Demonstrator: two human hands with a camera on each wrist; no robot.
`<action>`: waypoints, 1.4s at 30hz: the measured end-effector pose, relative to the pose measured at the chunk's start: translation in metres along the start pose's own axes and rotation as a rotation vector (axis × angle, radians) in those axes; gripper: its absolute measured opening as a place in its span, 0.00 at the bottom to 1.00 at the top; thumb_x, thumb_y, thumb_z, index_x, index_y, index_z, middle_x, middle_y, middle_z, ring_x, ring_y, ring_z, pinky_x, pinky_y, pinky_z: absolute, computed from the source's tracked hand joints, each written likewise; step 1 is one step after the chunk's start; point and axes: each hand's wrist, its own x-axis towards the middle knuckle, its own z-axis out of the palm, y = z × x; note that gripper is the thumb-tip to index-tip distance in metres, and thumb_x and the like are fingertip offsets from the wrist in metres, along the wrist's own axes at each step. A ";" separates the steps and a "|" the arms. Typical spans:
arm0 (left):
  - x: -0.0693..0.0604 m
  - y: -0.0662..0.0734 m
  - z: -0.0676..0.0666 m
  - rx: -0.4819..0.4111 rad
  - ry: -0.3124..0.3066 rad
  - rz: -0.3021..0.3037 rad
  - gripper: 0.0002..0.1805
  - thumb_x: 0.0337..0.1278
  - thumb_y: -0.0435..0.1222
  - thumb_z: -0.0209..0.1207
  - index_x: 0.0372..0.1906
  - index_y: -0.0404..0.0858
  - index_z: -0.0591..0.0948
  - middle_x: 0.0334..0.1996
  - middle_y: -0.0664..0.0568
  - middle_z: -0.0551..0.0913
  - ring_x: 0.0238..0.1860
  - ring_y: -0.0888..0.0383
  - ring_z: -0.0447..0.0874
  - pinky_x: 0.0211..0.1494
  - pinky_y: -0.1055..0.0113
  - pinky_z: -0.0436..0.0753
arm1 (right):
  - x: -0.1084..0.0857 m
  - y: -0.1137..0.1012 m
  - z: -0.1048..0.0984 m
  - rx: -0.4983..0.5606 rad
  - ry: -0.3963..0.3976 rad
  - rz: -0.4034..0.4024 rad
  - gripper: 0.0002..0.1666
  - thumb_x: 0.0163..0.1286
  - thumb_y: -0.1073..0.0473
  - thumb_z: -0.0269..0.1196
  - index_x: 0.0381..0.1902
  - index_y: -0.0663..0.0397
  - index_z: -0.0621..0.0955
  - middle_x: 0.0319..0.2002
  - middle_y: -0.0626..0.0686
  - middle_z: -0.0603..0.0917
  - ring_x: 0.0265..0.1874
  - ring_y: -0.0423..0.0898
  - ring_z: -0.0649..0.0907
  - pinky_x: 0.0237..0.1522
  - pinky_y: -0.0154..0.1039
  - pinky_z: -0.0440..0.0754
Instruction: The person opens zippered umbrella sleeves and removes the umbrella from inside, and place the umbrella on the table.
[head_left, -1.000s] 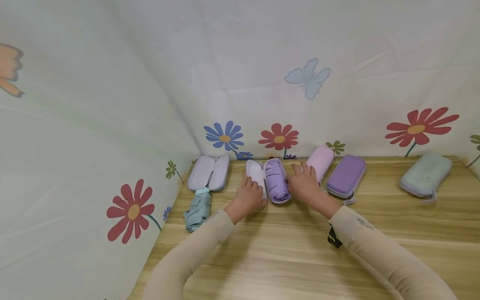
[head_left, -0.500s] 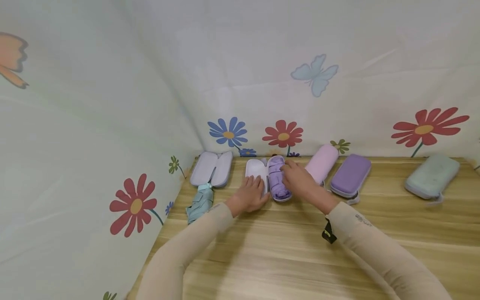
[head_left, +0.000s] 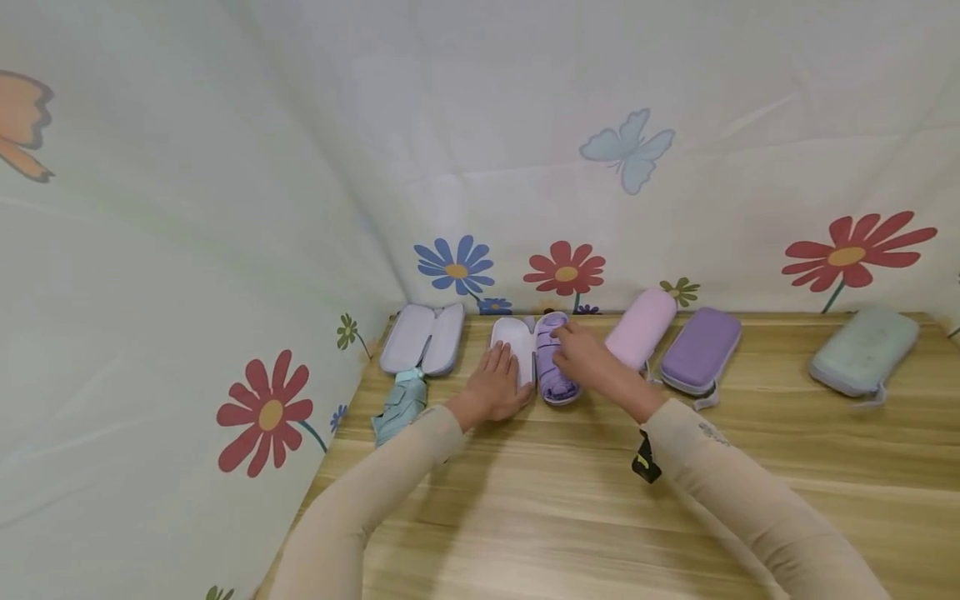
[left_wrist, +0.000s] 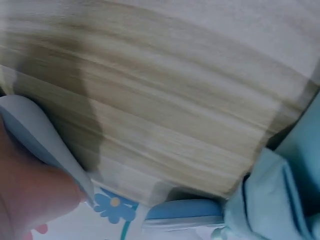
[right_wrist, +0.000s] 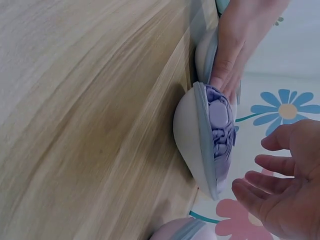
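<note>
A case (head_left: 514, 335) lies open with a pale lining. A folded purple umbrella (head_left: 556, 375) fills its right half. My left hand (head_left: 495, 385) rests on the left half, fingers extended; in the left wrist view only part of that hand (left_wrist: 35, 195) shows against the case's edge (left_wrist: 50, 142). Over the umbrella hovers my right hand (head_left: 588, 354). Seen from the right wrist, that hand (right_wrist: 287, 182) has loosely bent, spread fingers with nothing between them, apart from the umbrella (right_wrist: 220, 132) in the zip-edged case (right_wrist: 192, 135).
To the left, another open case (head_left: 423, 337) has a teal folded umbrella (head_left: 401, 408) in front of it. A pink case (head_left: 643, 329), a purple case (head_left: 702, 350) and a green case (head_left: 866, 352) lie closed to the right. Behind the wooden table (head_left: 570, 517) hangs a flower-printed curtain (head_left: 510, 167).
My right hand has moved left from the case's right side to above the purple umbrella. My left hand has flattened and slid forward onto the case's left half. The view has shifted slightly.
</note>
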 end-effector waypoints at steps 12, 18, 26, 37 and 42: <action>0.013 -0.018 0.030 -0.142 -0.017 0.034 0.37 0.81 0.53 0.22 0.82 0.35 0.43 0.82 0.42 0.39 0.82 0.47 0.29 0.80 0.51 0.31 | 0.011 -0.007 0.006 0.020 -0.115 0.170 0.29 0.74 0.59 0.58 0.64 0.79 0.72 0.60 0.76 0.76 0.60 0.68 0.78 0.63 0.57 0.76; 0.011 -0.020 0.035 -0.218 -0.011 0.002 0.39 0.80 0.57 0.19 0.83 0.38 0.40 0.83 0.45 0.36 0.82 0.48 0.26 0.80 0.52 0.29 | 0.023 -0.016 0.010 -0.009 -0.180 0.272 0.24 0.76 0.55 0.57 0.53 0.76 0.79 0.47 0.69 0.84 0.50 0.63 0.83 0.55 0.56 0.80; 0.012 -0.021 0.038 -0.312 0.002 0.002 0.44 0.75 0.64 0.17 0.83 0.40 0.40 0.83 0.47 0.34 0.81 0.49 0.25 0.80 0.52 0.29 | 0.034 -0.019 0.024 -0.091 -0.272 0.401 0.29 0.75 0.52 0.58 0.57 0.76 0.79 0.58 0.73 0.79 0.63 0.68 0.74 0.71 0.59 0.64; 0.011 -0.018 0.034 -0.297 0.007 -0.002 0.47 0.73 0.67 0.18 0.83 0.39 0.40 0.82 0.46 0.34 0.81 0.48 0.25 0.80 0.52 0.29 | 0.040 -0.008 0.025 -0.052 -0.275 0.472 0.43 0.71 0.47 0.64 0.66 0.81 0.68 0.61 0.75 0.75 0.62 0.68 0.75 0.66 0.59 0.72; 0.011 -0.018 0.035 -0.276 0.014 -0.008 0.47 0.73 0.67 0.18 0.82 0.38 0.41 0.82 0.45 0.35 0.82 0.47 0.26 0.80 0.52 0.31 | 0.038 0.000 0.028 0.066 -0.243 0.542 0.56 0.69 0.44 0.66 0.74 0.80 0.54 0.64 0.77 0.71 0.64 0.66 0.74 0.65 0.57 0.74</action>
